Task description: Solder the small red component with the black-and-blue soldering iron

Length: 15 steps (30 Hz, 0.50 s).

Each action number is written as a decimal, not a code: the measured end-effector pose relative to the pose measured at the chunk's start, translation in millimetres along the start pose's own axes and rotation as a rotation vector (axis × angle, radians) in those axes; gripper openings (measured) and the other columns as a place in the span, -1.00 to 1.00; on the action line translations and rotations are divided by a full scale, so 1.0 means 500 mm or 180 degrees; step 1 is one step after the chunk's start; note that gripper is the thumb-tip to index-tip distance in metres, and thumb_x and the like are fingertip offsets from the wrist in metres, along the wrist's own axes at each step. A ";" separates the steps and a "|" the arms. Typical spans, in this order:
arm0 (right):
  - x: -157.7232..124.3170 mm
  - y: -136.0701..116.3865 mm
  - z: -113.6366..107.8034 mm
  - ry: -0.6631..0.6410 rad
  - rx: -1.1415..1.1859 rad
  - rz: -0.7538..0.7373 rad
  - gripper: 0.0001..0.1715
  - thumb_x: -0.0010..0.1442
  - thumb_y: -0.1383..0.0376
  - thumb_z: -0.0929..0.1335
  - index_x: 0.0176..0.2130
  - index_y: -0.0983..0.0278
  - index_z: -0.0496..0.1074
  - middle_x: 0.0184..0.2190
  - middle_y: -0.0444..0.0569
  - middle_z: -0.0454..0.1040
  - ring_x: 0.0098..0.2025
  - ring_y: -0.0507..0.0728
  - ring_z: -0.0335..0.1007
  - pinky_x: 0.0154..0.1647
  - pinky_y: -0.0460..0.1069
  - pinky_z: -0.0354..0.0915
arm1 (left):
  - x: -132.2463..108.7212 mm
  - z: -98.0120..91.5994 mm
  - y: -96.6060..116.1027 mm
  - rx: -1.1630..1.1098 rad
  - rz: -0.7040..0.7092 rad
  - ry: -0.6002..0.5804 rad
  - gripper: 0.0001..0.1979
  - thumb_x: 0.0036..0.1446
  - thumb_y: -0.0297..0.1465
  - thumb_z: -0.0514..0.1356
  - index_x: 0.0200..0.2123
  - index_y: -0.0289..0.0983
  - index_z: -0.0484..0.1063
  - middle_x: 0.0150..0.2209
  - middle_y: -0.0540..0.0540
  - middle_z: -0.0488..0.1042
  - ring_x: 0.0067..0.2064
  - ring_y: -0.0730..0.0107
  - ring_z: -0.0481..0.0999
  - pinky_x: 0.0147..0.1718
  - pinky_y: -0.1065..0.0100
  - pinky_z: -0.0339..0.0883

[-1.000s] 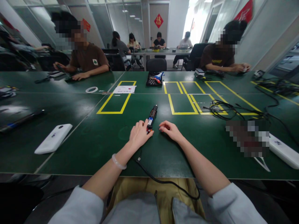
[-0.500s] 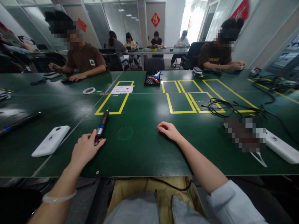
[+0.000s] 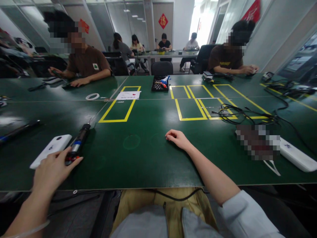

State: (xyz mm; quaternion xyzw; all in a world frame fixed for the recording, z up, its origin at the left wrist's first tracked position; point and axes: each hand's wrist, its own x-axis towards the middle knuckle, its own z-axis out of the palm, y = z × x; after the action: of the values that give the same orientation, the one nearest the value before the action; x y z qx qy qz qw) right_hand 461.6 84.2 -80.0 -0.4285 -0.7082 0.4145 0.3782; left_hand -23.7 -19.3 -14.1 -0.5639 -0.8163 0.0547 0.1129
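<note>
My left hand (image 3: 53,168) grips the near end of a black corded tool (image 3: 77,144) with a blue band and red base, lying on the green table (image 3: 148,158) at the near left. Right beside it, to the left, lies a white flat device (image 3: 51,149). My right hand (image 3: 177,138) rests on the table near the middle, fingers loosely curled, holding nothing. The tool's black cable (image 3: 160,193) hangs below the table's front edge.
Yellow tape rectangles (image 3: 119,109) mark the table ahead. A tangle of black cables (image 3: 232,114) lies at the right, with a second white device (image 3: 294,157) beyond it. A black parts tray (image 3: 159,84) stands at the far middle. Other people sit across the table.
My left hand has dragged the corded tool from the table's middle far to the left, next to the white device. My right hand has stayed in place.
</note>
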 end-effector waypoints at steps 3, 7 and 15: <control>-0.001 -0.002 0.000 0.0020 0.0005 -0.0016 -0.81 0.18 0.26 0.30 -0.27 0.32 0.46 -0.42 -0.07 0.52 -0.39 0.03 0.40 -0.29 -0.07 0.29 | -0.025 -0.003 0.024 0.0459 0.0291 0.0396 -0.33 0.21 0.00 -0.27 0.07 -0.34 0.29 -0.04 -0.33 0.38 -0.09 0.05 0.37 -0.29 0.30 0.19; -0.001 -0.005 0.000 0.0013 0.0009 -0.0013 -0.81 0.18 0.27 0.30 -0.27 0.32 0.46 -0.42 -0.08 0.52 -0.39 0.03 0.41 -0.29 -0.08 0.29 | -0.044 0.001 0.042 0.0526 0.0273 0.0350 -0.42 0.23 -0.05 -0.29 -0.08 -0.28 0.34 -0.06 -0.25 0.39 -0.17 0.16 0.39 -0.35 0.33 0.19; -0.001 -0.007 -0.002 -0.0007 0.0025 -0.0011 -0.82 0.18 0.27 0.30 -0.26 0.31 0.46 -0.41 -0.07 0.52 -0.38 0.03 0.43 -0.27 -0.07 0.29 | -0.039 -0.029 0.063 0.0190 -0.0348 0.0168 -0.38 0.21 -0.05 -0.36 -0.06 -0.20 0.35 -0.09 -0.21 0.46 -0.24 0.12 0.44 -0.40 0.28 0.22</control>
State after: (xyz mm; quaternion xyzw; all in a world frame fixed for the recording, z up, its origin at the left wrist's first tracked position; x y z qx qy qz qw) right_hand 461.5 83.1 -76.2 -0.4253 -0.7077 0.4171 0.3798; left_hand 15.1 -26.6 -9.2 -0.5161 -0.8406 0.0579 0.1540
